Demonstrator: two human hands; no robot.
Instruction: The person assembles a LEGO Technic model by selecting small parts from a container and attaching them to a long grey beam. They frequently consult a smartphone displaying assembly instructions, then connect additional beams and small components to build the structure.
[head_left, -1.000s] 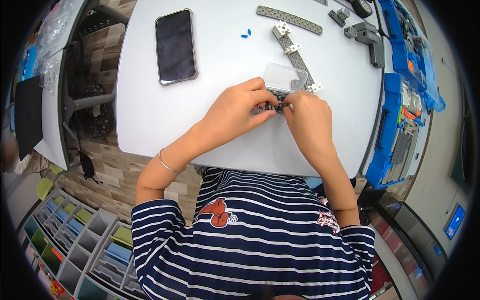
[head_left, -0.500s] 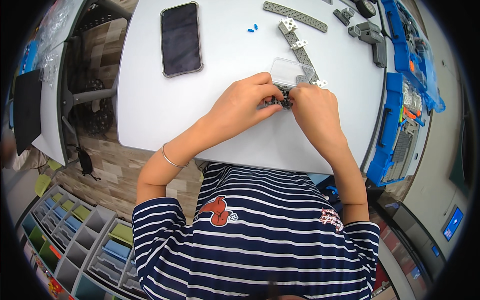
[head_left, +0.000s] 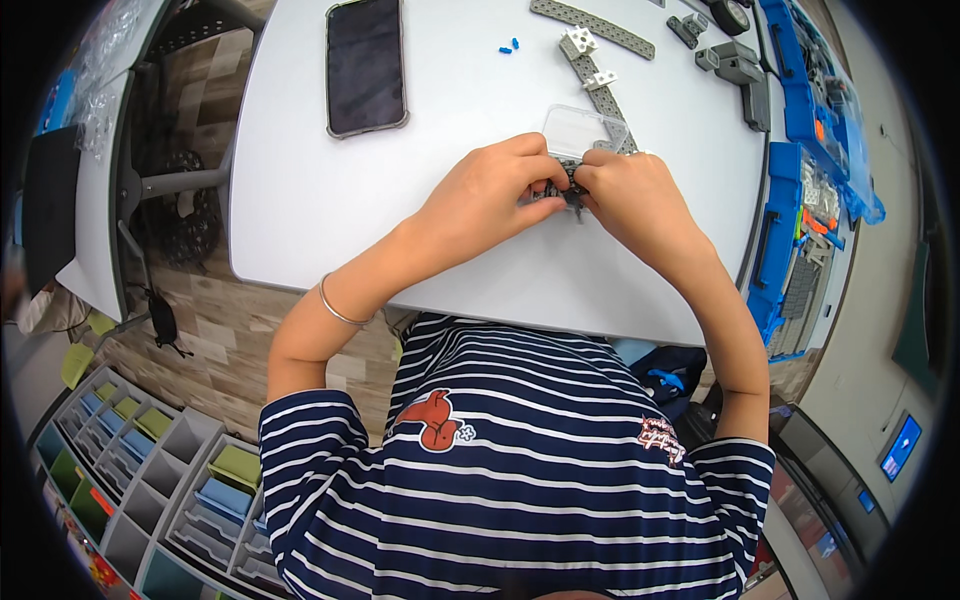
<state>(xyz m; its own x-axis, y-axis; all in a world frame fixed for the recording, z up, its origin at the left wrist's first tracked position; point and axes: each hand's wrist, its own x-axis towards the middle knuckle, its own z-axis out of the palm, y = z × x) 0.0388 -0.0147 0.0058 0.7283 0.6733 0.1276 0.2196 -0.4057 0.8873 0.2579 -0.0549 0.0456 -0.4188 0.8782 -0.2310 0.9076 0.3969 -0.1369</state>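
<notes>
— Grey bits, where are they?
— The small grey piece (head_left: 562, 192) is pinched between the left hand (head_left: 490, 195) and right hand (head_left: 635, 195), near the surface's (head_left: 300, 180) front edge.
— Any box?
— A clear plastic box (head_left: 583, 131) sits just behind the hands.

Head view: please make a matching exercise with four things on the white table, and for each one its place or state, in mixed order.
Things:
1. phone
2. small grey part
3. clear plastic box
4. two tiny blue pieces

Places or states:
A. just beyond the knuckles of both hands, by a long grey perforated strip
B. lying loose between the phone and the grey strips
C. face up with a dark screen, at the far left of the table
D. pinched between the left hand and the right hand

Pairs: 1-C, 2-D, 3-A, 4-B
</notes>
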